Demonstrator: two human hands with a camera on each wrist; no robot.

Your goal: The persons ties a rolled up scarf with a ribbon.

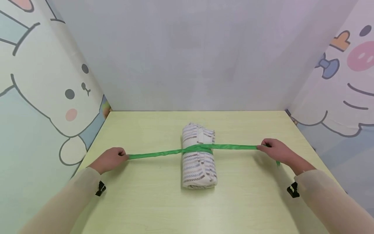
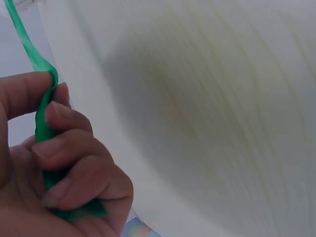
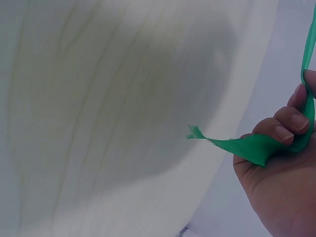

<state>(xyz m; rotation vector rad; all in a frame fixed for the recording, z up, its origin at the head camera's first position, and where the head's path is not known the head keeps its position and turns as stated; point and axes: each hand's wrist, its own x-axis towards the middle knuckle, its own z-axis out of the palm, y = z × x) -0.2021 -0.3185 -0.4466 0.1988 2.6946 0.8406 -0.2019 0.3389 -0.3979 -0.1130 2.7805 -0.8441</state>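
A rolled cloth (image 1: pixel 193 169) with striped, patterned bands lies upright in the head view's middle, on the table. Round its waist runs a green ribbon (image 1: pixel 233 147), crossed over itself on top and stretched out to both sides. My left hand (image 1: pixel 111 160) pinches one end of it; in the left wrist view the other fingers curl over the ribbon's tail (image 2: pixel 45 129) against the palm. My right hand (image 1: pixel 276 151) grips the opposite end between thumb and finger. A frayed green tip (image 3: pixel 197 132) pokes out past the right hand's little finger.
The pale wooden table (image 1: pixel 146 208) reaches back to a plain grey wall (image 1: pixel 198 58). Side panels with cartoon animals, a white one (image 1: pixel 52 81) at left and a pink-nosed one (image 1: pixel 336 97) at right, flank the table. Black clips (image 1: pixel 100 188) show at both cuffs.
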